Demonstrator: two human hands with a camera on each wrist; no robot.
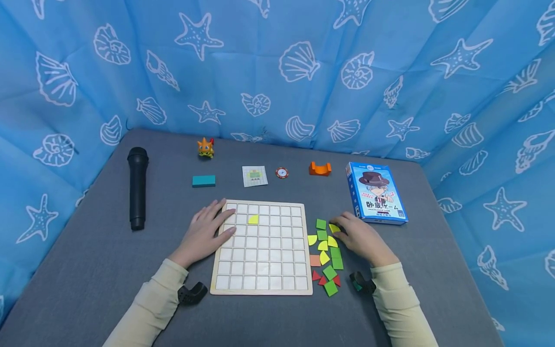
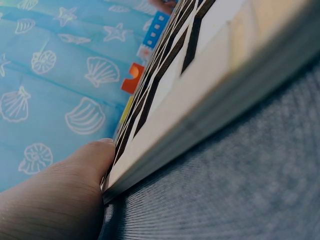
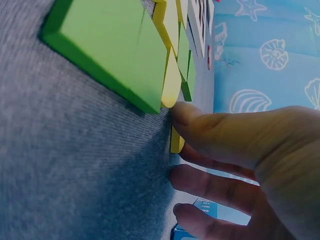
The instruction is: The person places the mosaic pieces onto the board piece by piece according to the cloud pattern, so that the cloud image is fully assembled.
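A wooden grid board (image 1: 260,285) lies in the middle of the grey table, with one yellow quarter-circle piece (image 1: 253,220) in an upper cell. My left hand (image 1: 222,225) rests flat on the board's left edge; in the left wrist view the thumb (image 2: 75,175) lies against the board's side (image 2: 200,115). To the right of the board lies a heap of green, yellow, red and orange flat pieces (image 1: 326,255). My right hand (image 1: 341,229) pinches a yellow piece (image 1: 334,227) at the heap's top; the right wrist view shows that piece (image 3: 176,142) under the thumb, beside a green tile (image 3: 120,45).
A black microphone (image 1: 137,188) lies at the left. Along the back sit an orange toy figure (image 1: 205,147), a teal block (image 1: 204,180), a small card (image 1: 254,176), a chip (image 1: 282,172) and an orange holder (image 1: 320,168). A blue game box (image 1: 376,193) stands right. Blue curtain surrounds the table.
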